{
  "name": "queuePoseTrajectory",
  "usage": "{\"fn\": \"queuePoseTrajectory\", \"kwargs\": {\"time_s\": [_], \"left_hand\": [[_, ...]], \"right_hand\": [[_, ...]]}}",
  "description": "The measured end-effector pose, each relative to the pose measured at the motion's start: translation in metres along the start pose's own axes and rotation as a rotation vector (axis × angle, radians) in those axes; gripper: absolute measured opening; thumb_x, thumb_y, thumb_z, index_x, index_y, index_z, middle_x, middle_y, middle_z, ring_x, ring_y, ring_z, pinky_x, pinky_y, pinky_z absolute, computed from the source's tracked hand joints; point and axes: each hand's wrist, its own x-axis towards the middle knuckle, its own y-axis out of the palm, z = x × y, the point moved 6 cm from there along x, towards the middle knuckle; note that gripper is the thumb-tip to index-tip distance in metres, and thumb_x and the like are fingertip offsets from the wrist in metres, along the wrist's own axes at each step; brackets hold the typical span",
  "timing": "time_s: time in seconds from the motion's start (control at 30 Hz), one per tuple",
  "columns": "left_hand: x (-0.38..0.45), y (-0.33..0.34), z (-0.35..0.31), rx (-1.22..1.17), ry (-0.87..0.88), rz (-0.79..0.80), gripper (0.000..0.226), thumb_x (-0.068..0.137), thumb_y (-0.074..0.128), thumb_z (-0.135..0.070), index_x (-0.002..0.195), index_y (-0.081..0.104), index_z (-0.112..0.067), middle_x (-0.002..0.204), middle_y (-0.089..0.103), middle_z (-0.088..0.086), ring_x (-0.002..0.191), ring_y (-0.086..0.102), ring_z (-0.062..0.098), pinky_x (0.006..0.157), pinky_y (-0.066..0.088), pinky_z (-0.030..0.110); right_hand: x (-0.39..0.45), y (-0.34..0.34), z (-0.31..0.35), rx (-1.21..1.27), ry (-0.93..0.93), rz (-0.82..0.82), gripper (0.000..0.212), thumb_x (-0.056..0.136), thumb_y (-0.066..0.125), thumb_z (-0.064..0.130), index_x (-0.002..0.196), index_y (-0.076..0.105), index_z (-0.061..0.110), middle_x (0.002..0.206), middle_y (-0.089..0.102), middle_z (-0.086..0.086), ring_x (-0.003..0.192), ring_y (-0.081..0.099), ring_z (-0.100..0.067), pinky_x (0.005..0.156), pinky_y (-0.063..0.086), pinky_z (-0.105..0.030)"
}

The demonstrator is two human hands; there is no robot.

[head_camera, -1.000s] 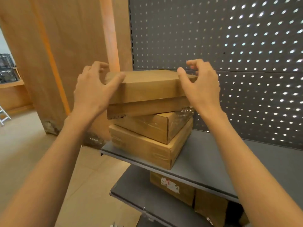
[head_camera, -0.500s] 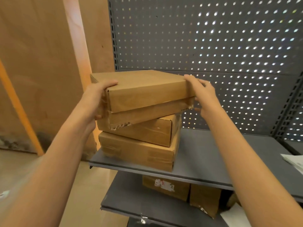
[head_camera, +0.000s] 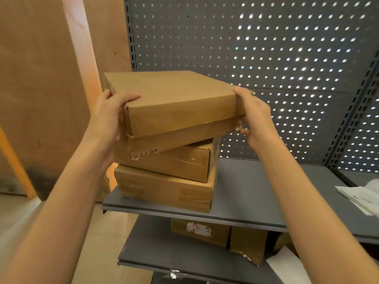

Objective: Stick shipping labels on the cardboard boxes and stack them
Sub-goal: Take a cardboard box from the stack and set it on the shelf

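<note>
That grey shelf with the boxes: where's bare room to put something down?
The upper shelf is bare between the box stack and the papers at its right end. Its left end is crowded by the stack. The lower shelf is bare left of its boxes.

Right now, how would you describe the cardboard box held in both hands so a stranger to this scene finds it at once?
Start at the grey metal shelf before the perforated back panel, where brown cardboard boxes are stacked at its left end. The flat brown cardboard box tops that stack, with the left hand and right hand at its sides. Unlike the taped box and bottom box, it sits tilted and skewed.
</note>
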Motion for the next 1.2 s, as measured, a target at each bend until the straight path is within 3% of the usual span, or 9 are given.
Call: {"fn": "queuePoseTrajectory", "kwargs": {"time_s": [0.13,0.33,0.47,0.6,0.7,0.83,0.93,1.07,1.2], "left_hand": [[-0.001,0.015,-0.01,-0.026,0.074,0.053,0.07,0.066,0.058,-0.043,0.132,0.048,-0.02,0.09,0.058,-0.017,0.062,0.058,-0.011,0.046,0.043,0.011],[-0.01,0.056,-0.02,-0.022,0.143,0.144,0.092,0.053,0.061,-0.054,0.137,0.043,-0.021,0.101,0.059,-0.016,0.079,0.057,-0.005,0.053,0.042,0.02],[-0.022,0.094,-0.026,-0.042,0.178,0.193,0.079,0.065,0.059,-0.048,0.138,0.042,-0.021,0.112,0.057,-0.014,0.087,0.055,-0.002,0.055,0.042,0.018],[-0.04,0.136,-0.025,-0.061,0.198,0.224,0.071,0.069,0.056,-0.048,0.135,0.044,-0.026,0.119,0.055,-0.012,0.093,0.052,0.001,0.062,0.04,0.023],[-0.054,0.167,-0.019,-0.069,0.182,0.262,0.072,0.068,0.057,-0.048,0.136,0.043,-0.028,0.122,0.055,-0.011,0.098,0.053,0.002,0.066,0.041,0.027],[-0.072,0.204,-0.003,-0.094,0.14,0.292,0.069,0.069,0.058,-0.046,0.135,0.045,-0.029,0.117,0.059,-0.015,0.085,0.058,-0.009,0.064,0.043,0.022],[-0.083,0.226,0.013,-0.107,0.08,0.319,0.074,0.069,0.06,-0.044,0.138,0.04,-0.029,0.124,0.058,-0.011,0.099,0.058,0.002,0.067,0.043,0.026],[-0.096,0.245,0.036,-0.089,0.038,0.344,0.081,0.066,0.06,-0.044,0.141,0.035,-0.026,0.124,0.056,-0.009,0.097,0.056,0.004,0.06,0.047,0.015],[-0.097,0.254,0.075,-0.016,-0.068,0.396,0.099,0.055,0.065,-0.057,0.143,0.031,-0.029,0.134,0.05,-0.005,0.117,0.051,0.018,0.093,0.046,0.037]], "right_hand": [[-0.001,-0.023,0.012,0.033,-0.071,-0.052,0.017,0.081,0.065,0.044,0.085,0.063,0.028,0.087,0.051,0.011,0.084,0.047,-0.014,0.076,0.042,-0.032],[-0.005,-0.077,0.03,0.035,-0.145,-0.131,0.015,0.083,0.063,0.043,0.086,0.06,0.028,0.089,0.051,0.011,0.087,0.049,-0.013,0.075,0.044,-0.031],[-0.008,-0.121,0.041,0.023,-0.178,-0.178,0.016,0.082,0.063,0.043,0.083,0.058,0.028,0.09,0.053,0.009,0.093,0.052,-0.015,0.083,0.048,-0.036],[-0.011,-0.169,0.047,0.005,-0.183,-0.191,0.016,0.084,0.062,0.041,0.088,0.056,0.027,0.091,0.053,0.01,0.091,0.053,-0.012,0.078,0.048,-0.033],[-0.014,-0.207,0.049,-0.028,-0.168,-0.191,0.016,0.085,0.061,0.041,0.093,0.056,0.028,0.096,0.055,0.011,0.094,0.055,-0.011,0.074,0.048,-0.032],[-0.017,-0.252,0.042,-0.078,-0.117,-0.184,0.019,0.085,0.06,0.041,0.099,0.058,0.029,0.102,0.055,0.009,0.097,0.054,-0.014,0.076,0.049,-0.036],[-0.021,-0.278,0.03,-0.103,-0.069,-0.162,0.025,0.086,0.06,0.04,0.106,0.059,0.025,0.098,0.054,0.009,0.09,0.053,-0.013,0.067,0.048,-0.032],[-0.022,-0.302,0.005,-0.143,0.019,-0.139,0.028,0.086,0.061,0.041,0.108,0.059,0.025,0.1,0.053,0.01,0.094,0.054,-0.012,0.079,0.052,-0.038],[-0.023,-0.315,-0.028,-0.154,0.093,-0.143,0.032,0.086,0.062,0.04,0.111,0.058,0.021,0.101,0.052,0.012,0.093,0.051,-0.007,0.075,0.051,-0.035]]}}
